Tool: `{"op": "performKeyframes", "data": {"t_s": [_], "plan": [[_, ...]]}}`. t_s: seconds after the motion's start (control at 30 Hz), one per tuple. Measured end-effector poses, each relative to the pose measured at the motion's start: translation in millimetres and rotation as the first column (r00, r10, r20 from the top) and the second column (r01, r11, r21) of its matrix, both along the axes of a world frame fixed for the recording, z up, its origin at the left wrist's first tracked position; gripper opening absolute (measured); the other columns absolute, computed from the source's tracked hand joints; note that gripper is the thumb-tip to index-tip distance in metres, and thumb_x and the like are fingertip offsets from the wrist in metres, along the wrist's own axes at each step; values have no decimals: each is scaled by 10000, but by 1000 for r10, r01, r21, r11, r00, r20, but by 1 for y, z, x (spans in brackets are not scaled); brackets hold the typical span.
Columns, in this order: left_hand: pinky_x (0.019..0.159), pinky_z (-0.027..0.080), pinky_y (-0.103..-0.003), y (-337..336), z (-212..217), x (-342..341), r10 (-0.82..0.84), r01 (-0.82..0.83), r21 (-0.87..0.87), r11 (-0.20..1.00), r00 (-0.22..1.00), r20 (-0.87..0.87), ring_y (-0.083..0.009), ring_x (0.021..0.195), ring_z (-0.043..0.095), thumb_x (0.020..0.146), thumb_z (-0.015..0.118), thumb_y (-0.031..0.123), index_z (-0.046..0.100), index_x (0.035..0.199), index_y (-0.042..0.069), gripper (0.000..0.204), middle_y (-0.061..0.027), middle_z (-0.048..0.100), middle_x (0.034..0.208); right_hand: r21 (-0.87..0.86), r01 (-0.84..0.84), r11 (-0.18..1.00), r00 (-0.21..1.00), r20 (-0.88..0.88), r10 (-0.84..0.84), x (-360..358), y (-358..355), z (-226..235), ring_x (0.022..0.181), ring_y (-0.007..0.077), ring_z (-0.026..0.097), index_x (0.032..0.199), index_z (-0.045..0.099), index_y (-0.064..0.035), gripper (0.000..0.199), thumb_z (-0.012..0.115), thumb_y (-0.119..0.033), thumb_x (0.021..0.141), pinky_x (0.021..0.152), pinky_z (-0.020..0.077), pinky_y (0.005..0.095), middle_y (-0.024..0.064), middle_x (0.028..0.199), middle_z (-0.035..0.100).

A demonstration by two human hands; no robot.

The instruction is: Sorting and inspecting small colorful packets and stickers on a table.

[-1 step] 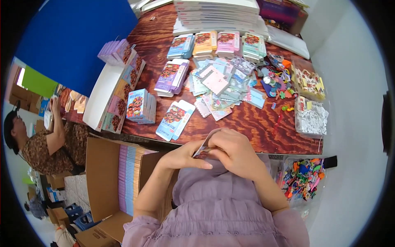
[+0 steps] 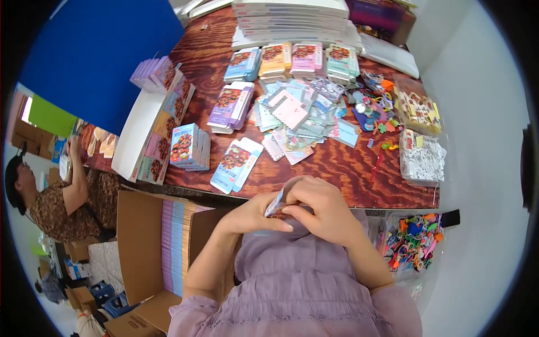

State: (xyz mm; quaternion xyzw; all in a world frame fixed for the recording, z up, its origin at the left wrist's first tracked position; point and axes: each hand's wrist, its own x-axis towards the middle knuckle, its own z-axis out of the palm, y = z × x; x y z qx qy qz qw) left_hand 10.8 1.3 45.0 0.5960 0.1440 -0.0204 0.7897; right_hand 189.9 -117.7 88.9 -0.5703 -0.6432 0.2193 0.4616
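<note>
Close to my body at the table's front edge, my left hand (image 2: 255, 214) and my right hand (image 2: 319, 203) both grip a small printed carton (image 2: 274, 206). Its printed side shows between my fingers, and the rest is hidden by my hands. My right thumb presses at its opening; whether anything is inside cannot be made out. Just beyond my left hand lies a flat light-blue carton (image 2: 237, 165). Next to it stand several filled-out light-blue cartons (image 2: 190, 147), with a stack of flat purple cartons (image 2: 229, 106) behind.
Patterned cards (image 2: 289, 109) lie heaped mid-table. Small colourful trinkets (image 2: 373, 109) and a clear tub of white pieces (image 2: 422, 157) are at the right. A white display tray (image 2: 136, 135) stands left, above an open cardboard box (image 2: 137, 247). Another person (image 2: 62, 196) works at far left.
The view has shifted slightly. The carton in my hands is tilted a little differently, showing more of its pale blue side. Both hands keep their hold.
</note>
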Motion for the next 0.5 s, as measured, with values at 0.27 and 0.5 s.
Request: {"op": "performKeyframes", "data": {"t_s": [0.27, 0.5], "plan": [[942, 530, -337, -36, -18, 25, 229, -212, -235, 948, 972, 47, -188, 1092, 653, 808, 842, 203, 587, 1300, -1, 591, -96, 681, 1190, -49, 262, 964, 868, -425, -257, 13, -35, -25, 884, 132, 599, 1030, 723, -2, 159, 652, -43, 894, 709, 506, 253, 84, 1152, 565], [972, 491, -348, -49, -57, 19, 372, -329, -259, 908, 918, 136, -173, 1142, 610, 992, 570, 470, 549, 1355, -27, 616, -96, 665, 1218, -95, 247, 964, 846, -465, -263, 10, -37, -45, 824, 100, 587, 1070, 708, 7, 156, 659, -44, 931, 694, 464, 237, 32, 886, 635]]}}
